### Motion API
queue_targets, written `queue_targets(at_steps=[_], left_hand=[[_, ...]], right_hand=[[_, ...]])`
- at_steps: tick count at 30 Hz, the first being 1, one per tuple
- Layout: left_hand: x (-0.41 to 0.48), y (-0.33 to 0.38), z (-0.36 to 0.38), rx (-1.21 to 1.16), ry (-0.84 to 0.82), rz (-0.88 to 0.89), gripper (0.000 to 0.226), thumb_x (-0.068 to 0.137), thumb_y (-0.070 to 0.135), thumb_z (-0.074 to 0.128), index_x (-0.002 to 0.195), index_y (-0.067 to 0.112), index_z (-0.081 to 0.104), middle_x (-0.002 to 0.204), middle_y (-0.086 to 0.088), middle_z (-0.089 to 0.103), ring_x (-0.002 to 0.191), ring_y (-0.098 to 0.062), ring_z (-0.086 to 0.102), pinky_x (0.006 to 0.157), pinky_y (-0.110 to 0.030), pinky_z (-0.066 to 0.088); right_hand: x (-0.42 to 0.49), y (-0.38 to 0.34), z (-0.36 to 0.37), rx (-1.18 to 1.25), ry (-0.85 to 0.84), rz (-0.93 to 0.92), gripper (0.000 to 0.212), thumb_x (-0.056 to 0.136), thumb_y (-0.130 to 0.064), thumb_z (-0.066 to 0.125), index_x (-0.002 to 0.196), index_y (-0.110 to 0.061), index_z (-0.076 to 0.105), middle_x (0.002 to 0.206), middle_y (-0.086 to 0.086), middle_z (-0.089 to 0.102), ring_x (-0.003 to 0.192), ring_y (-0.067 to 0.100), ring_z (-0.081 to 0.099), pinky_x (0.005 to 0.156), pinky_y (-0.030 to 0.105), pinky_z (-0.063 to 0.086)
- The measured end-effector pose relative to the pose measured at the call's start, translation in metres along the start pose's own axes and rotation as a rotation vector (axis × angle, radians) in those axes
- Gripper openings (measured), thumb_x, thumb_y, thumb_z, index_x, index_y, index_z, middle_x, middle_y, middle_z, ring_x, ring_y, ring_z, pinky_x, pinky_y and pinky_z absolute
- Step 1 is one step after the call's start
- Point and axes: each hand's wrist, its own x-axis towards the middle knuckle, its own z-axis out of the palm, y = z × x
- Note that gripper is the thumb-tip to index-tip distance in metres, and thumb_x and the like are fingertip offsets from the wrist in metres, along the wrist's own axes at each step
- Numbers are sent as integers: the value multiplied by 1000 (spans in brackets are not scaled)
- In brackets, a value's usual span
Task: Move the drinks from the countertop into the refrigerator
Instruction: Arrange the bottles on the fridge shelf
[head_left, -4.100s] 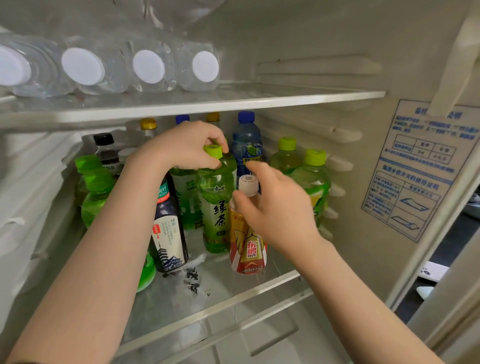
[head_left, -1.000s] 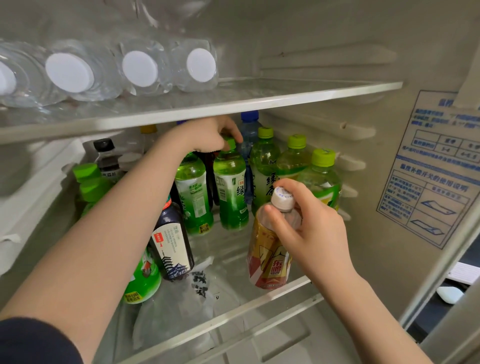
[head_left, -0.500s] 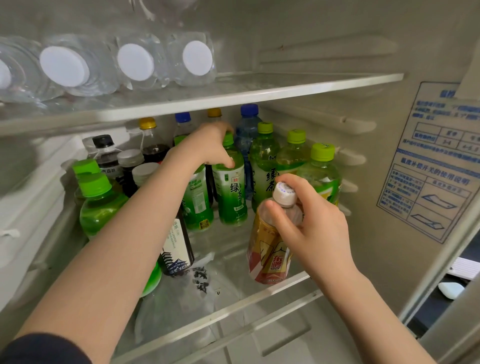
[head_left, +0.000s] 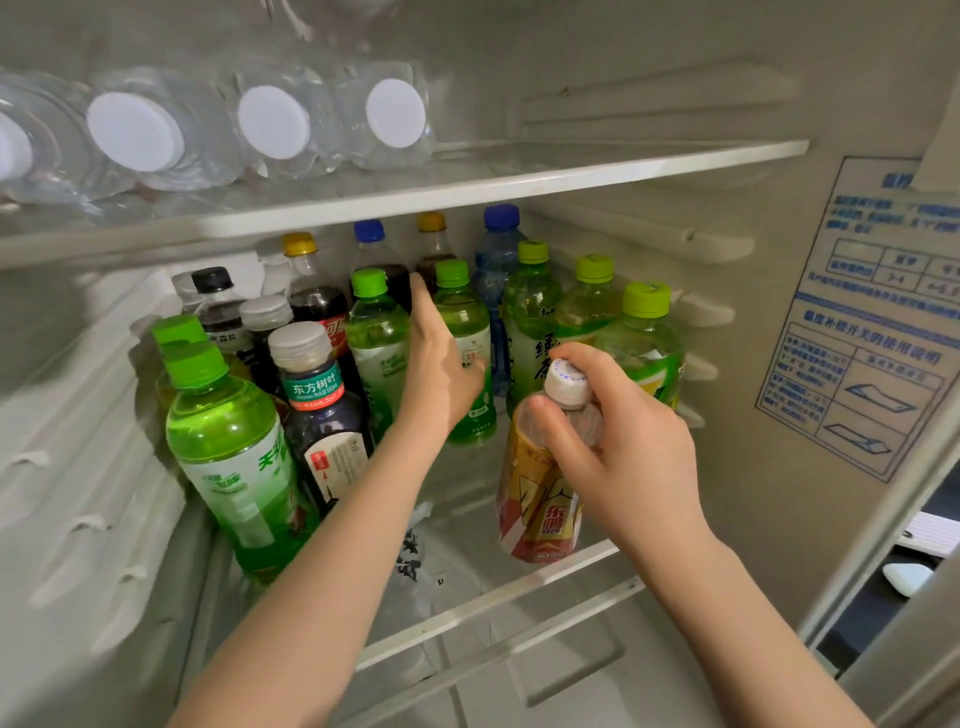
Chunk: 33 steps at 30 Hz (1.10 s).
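Fridge (head_left: 727, 493) — glass shelf (head_left: 483, 600) crowded with bottles (head_left: 530, 312).

Now the left hand (head_left: 441, 379) masks part of the label on a green tea bottle (head_left: 462, 312). The right hand (head_left: 623, 441) covers the gold bottle (head_left: 540, 509) at its neck. Leftmost water bottle (head_left: 13, 150) is cut off at frame left, and the instruction sticker (head_left: 872, 338) print is unreadable.

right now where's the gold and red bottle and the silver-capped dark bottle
gold and red plastic bottle (head_left: 540, 517), head view, on its label
silver-capped dark bottle (head_left: 314, 388), head view, on its teal label
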Motion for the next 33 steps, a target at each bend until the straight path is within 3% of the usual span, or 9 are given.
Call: queue_targets(at_steps=[3, 9, 11, 17, 22, 24, 26, 30, 33], left_hand=[[-11, -14, 9, -43, 44, 24, 106, 82, 0, 68, 151, 17, -11, 160, -3, 6, 145, -18, 13, 105, -21, 14], [-13, -23, 10, -30, 57, 55, 97, 84, 7, 69, 152, 13, 0, 152, -5, 32, 138, -16, 34, 103, -19, 26], [-12, -24, 9, -24, 53, 63, 97, 85, 7, 68, 152, 13, -1, 152, -6, 31, 138, -16, 34, 103, -20, 27], [-9, -23, 13, -27, 58, 77, 97, 84, 7, 69, 152, 12, 0, 152, -7, 31, 139, -18, 32, 112, -29, 30], [-14, -25, 16, -11, 72, 56, 101, 84, 10, 69, 151, 12, -6, 156, -8, 22, 142, -18, 25, 104, -16, 20], [-20, -21, 15, 6, 51, 75, 106, 84, 14, 70, 150, 13, -13, 159, -8, 9, 146, -21, 14, 112, -25, 16], [-27, -12, 13, 106, 130, 243, 104, 83, 17, 70, 151, 13, -9, 159, -11, 4, 147, -24, 10, 117, -35, 19], [-6, 17, 0, 325, 288, 548, 85, 76, 23, 74, 146, 8, 27, 148, -16, 32, 138, -32, 29, 113, -41, 25], [26, 34, -7, 591, 111, 586, 93, 72, 36, 77, 147, 10, 29, 146, -16, 36, 135, -34, 34, 116, -51, 18]], right_hand=[[0, 2, -2, 12, -3, 6, 35, 85, -43, 58, 118, -30, 55, 86, -15, 62, 76, 5, 55, 56, 19, 37], [-1, 3, -4, 19, 0, 24, 38, 83, -47, 53, 118, -32, 54, 87, -17, 62, 75, 4, 54, 58, 15, 36], [-1, 3, -3, 11, -3, 26, 35, 86, -45, 57, 118, -31, 54, 86, -18, 60, 73, 3, 52, 60, 11, 35], [1, -2, -1, 6, 4, 19, 35, 85, -39, 62, 119, -29, 55, 89, -12, 66, 78, 8, 59, 60, 26, 44], [0, 3, -4, 17, -7, 31, 37, 84, -46, 54, 118, -32, 53, 87, -19, 60, 75, 4, 54, 58, 15, 37], [-1, 4, -5, 23, -9, 38, 38, 83, -47, 52, 118, -33, 53, 90, -17, 62, 77, 6, 57, 59, 21, 38], [-1, 4, -7, 25, -4, 41, 38, 83, -47, 53, 118, -33, 53, 92, -16, 65, 80, 8, 59, 61, 25, 41], [0, 4, -7, 14, -7, 30, 39, 83, -48, 53, 118, -32, 53, 95, -14, 66, 81, 10, 61, 62, 26, 43], [0, 3, -8, 16, -3, 33, 39, 83, -48, 52, 118, -32, 54, 94, -15, 66, 81, 10, 60, 63, 27, 43]])
